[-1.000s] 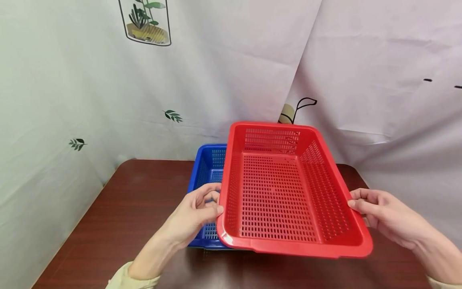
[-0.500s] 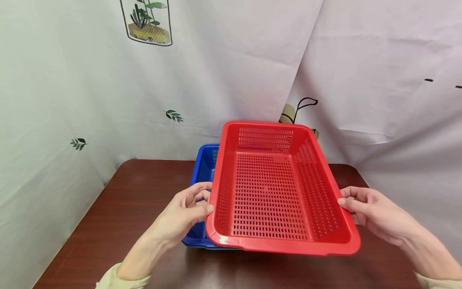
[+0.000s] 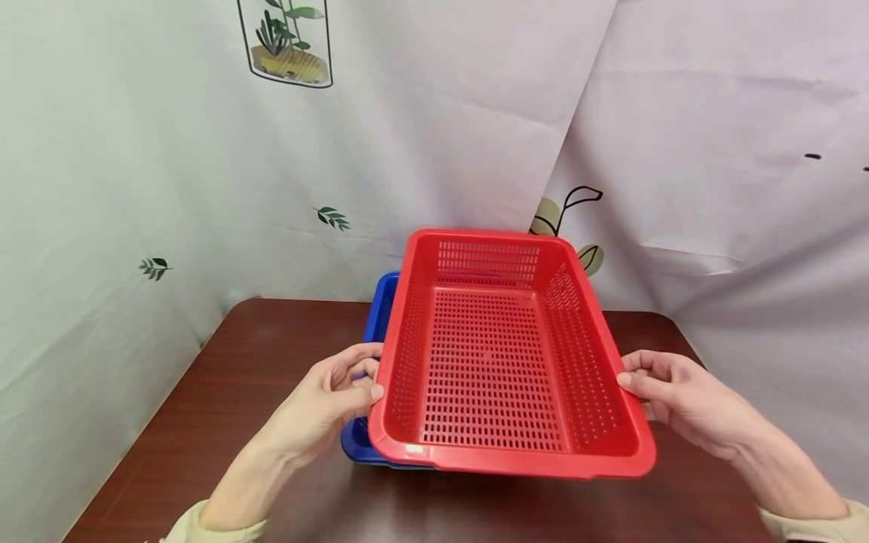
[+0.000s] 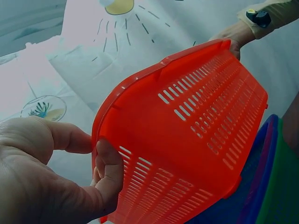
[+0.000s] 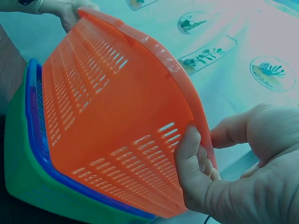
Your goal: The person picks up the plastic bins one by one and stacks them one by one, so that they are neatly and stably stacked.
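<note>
A red plastic basket (image 3: 489, 362) with slotted walls and floor is held up in the head view, tilted, its inside facing me. My left hand (image 3: 326, 400) pinches its left rim between thumb and fingers. On the opposite rim, my right hand (image 3: 692, 396) grips the same way. Behind and below the red one stands a blue basket (image 3: 356, 445), mostly hidden from the head camera. Both wrist views show the blue basket sitting inside a green basket (image 5: 18, 158). In the right wrist view, the red basket's underside (image 5: 126, 107) hangs over these two; whether it touches them I cannot tell.
The stack stands on a dark brown wooden table (image 3: 271, 332). Close behind the table hangs a pale cloth (image 3: 441, 113) printed with plants, and more cloth closes off the left side.
Both hands have carried the red basket leftward, so it covers more of the blue basket. Their grips look the same.
</note>
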### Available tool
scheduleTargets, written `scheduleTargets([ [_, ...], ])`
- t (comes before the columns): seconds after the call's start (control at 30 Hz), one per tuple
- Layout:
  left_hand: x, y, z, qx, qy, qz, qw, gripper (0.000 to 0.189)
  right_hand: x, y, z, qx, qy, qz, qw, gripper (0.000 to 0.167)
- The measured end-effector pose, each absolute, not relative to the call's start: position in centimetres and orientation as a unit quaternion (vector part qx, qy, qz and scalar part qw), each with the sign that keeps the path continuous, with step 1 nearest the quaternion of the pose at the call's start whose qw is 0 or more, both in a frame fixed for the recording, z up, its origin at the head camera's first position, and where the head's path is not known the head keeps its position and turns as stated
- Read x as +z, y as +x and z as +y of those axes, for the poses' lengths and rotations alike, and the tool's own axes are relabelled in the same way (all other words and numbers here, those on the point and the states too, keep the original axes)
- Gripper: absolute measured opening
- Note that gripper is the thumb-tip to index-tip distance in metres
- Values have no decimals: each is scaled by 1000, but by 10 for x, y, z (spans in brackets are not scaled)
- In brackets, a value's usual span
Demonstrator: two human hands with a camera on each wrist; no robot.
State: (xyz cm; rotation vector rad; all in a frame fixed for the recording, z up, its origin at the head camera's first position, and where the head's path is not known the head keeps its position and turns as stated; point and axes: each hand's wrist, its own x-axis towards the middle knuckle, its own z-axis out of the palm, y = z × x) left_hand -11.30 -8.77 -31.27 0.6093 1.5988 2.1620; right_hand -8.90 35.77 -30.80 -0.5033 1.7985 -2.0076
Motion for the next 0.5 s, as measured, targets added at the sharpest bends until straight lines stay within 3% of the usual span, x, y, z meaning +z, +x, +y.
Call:
scheduleTargets([
  [0.5,-314,-114,-91,767,219,571,193,49,-302,-85,351,-707,-180,661,175,16],
])
